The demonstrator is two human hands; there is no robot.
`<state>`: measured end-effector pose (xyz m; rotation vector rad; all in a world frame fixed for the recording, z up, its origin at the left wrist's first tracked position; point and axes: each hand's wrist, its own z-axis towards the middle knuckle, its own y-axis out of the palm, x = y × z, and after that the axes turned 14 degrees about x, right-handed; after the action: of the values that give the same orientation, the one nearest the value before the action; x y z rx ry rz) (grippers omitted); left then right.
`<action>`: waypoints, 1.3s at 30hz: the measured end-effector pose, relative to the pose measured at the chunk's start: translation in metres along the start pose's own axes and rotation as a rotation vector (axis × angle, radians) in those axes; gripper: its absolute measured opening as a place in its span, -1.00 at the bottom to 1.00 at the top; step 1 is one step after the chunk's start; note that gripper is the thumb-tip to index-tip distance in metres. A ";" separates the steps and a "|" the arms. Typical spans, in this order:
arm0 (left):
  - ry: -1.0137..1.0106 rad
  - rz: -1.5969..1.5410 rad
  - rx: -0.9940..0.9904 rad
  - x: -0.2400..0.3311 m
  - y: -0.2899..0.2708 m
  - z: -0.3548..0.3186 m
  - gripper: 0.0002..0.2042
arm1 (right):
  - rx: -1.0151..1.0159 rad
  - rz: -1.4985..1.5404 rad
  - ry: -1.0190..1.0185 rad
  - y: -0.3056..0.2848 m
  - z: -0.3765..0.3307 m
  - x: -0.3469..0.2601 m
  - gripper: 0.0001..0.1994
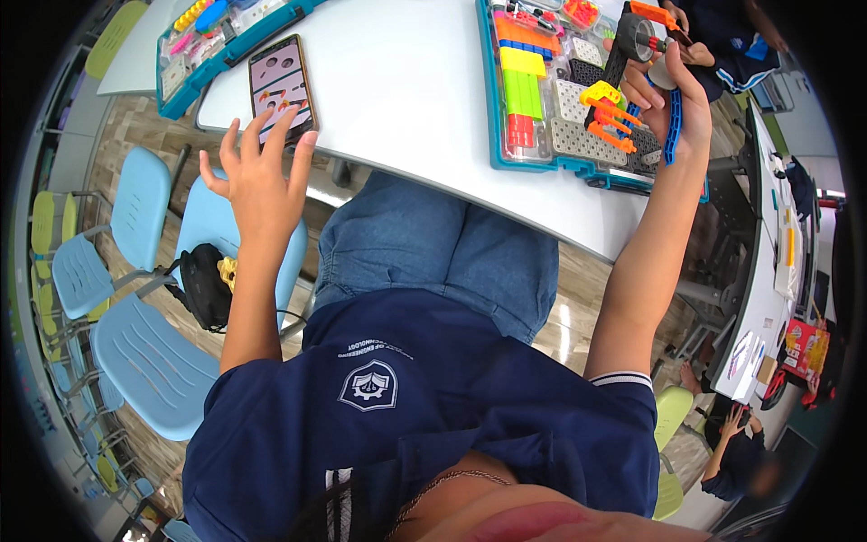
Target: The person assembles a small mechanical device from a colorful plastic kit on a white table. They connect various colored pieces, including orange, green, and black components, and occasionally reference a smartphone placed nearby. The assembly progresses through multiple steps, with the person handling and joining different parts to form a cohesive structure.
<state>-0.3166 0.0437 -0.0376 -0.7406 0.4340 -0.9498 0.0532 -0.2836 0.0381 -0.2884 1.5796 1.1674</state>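
My left hand (pixel 262 176) is raised at the table's near edge, fingers spread and empty. Its fingertips overlap the lower part of a phone (pixel 282 74), whose lit screen shows pictures of parts. At the right, my right hand (pixel 688 113) is closed around a partly built plastic model with a dark grey wheel (pixel 629 38), a blue curved strip (pixel 673 126), and orange and yellow pieces (pixel 607 101). The model hangs over a teal-edged parts box (pixel 524 165) holding green, yellow, red and grey pieces. My fingers hide part of the model.
Another teal parts box (pixel 181 98) stands at the table's upper left. Light-blue chairs (pixel 149 361) are on my left, one bearing a black bag (pixel 206 287). Across the table at the upper right, another person's hands (pixel 695 54) hold something dark. A further white table (pixel 759 307) runs along the right.
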 end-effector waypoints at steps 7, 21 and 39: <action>-0.021 0.067 0.055 -0.005 0.003 -0.002 -0.56 | 0.052 -0.045 -0.012 -0.002 -0.001 0.000 -0.55; 0.074 -0.024 0.027 -0.002 0.001 0.000 -0.60 | 0.153 -0.052 0.015 0.025 -0.006 -0.002 -0.69; 0.031 0.028 0.110 -0.009 0.007 -0.002 -0.55 | 0.137 -0.066 -0.006 0.002 -0.002 0.001 -0.57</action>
<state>-0.3190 0.0532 -0.0438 -0.6190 0.4148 -0.9525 0.0506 -0.2836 0.0376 -0.2447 1.6245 1.0032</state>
